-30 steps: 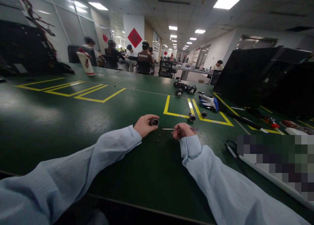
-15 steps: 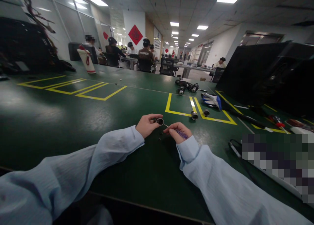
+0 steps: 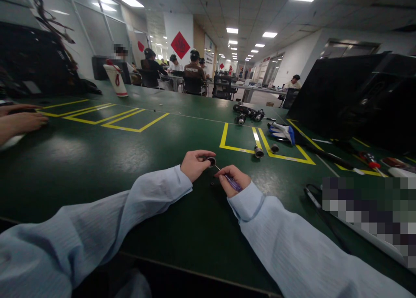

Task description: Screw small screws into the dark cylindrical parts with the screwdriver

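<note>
- Fingers of another person's hand (image 3: 22, 122) lie on the desk (image 3: 97, 168) at the left edge, well apart from the work.
- Yellow tape (image 3: 130, 121) marks outlines on the far left. The green surface between it and the near edge gives the left arm the most open room.
- Left hand (image 3: 194, 163), mid-desk, is closed around a small black cylinder (image 3: 211, 161). It holds the cylinder just above the desk with the open end facing right.
- Screwdriver (image 3: 231, 181) sits in the right hand (image 3: 234, 181), whose fingers are pinched together on the purple handle. Its thin tip meets the cylinder's open end.
- Loose bits (image 3: 212, 184) lie on the desk just below the cylinder, between the hands. Judging by them, this piece looks part-way through, with some small parts out and the tool at the opening.
- Two spare cylinders (image 3: 258, 152) lie near, right of the hands, on the tape of a yellow box (image 3: 224, 137). A cluster (image 3: 248, 114) of similar parts sits farther off. Whether any of these have been worked on cannot be told.
- Glove (image 3: 281, 132), a red-handled tool (image 3: 368, 160) and a big black case (image 3: 351, 98) crowd the right side. A cable (image 3: 312, 194) lies near the right sleeve, so room there is tight.
- Both forearms rest on the desk and cross its near edge.
</note>
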Tool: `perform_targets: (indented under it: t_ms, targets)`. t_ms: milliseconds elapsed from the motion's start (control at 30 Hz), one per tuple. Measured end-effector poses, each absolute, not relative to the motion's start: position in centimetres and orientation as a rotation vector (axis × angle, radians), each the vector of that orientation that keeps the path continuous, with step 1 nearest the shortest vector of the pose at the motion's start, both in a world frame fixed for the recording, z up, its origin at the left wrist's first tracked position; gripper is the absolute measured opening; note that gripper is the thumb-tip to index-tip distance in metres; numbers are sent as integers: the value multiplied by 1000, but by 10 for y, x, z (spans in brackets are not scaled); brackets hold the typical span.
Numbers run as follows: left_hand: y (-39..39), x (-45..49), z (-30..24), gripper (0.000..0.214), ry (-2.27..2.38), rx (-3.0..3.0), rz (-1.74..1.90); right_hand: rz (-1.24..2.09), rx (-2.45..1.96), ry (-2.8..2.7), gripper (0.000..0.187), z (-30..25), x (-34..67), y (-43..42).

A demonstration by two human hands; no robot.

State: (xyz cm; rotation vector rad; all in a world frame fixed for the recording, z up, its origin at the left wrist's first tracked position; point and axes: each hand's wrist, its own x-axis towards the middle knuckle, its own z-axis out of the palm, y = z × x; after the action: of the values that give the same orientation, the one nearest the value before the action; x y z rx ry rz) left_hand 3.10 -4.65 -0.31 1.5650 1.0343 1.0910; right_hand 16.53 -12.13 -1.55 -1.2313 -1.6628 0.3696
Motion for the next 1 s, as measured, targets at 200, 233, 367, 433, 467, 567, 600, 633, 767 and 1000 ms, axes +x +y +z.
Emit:
perform_targets:
  t_ms: [200, 233, 367, 433, 467, 567, 600, 633, 767, 1000]
  targets:
    - [-42, 29, -8, 27, 1043, 1563, 1106, 500, -1207, -1523, 19, -8, 169, -126]
    - [-41, 29, -9, 27, 1040, 1558, 1113, 574, -1190, -1467, 24, -7, 170, -126]
    - [-36, 27, -12, 28, 1050, 1532, 1109, 852, -1162, -1292, 36, -5, 174, -124]
    - [-34, 27, -13, 29, 1062, 1521, 1093, 924, -1153, -1250, 37, -6, 174, -122]
    - [-34, 27, -13, 29, 1063, 1518, 1085, 942, -1150, -1241, 38, -7, 174, -121]
    - [-32, 27, -15, 30, 1069, 1533, 1067, 965, -1152, -1256, 38, -9, 173, -120]
    - [-32, 27, -15, 30, 1073, 1543, 1062, 969, -1156, -1267, 38, -10, 172, -120]
    - [-31, 27, -15, 30, 1076, 1553, 1059, 972, -1162, -1280, 38, -11, 172, -120]
    - [-30, 26, -16, 31, 1077, 1583, 1059, 945, -1207, -1317, 38, -13, 171, -120]
    - [-30, 26, -16, 32, 1072, 1613, 1043, 924, -1148, -1243, 37, -5, 175, -125]
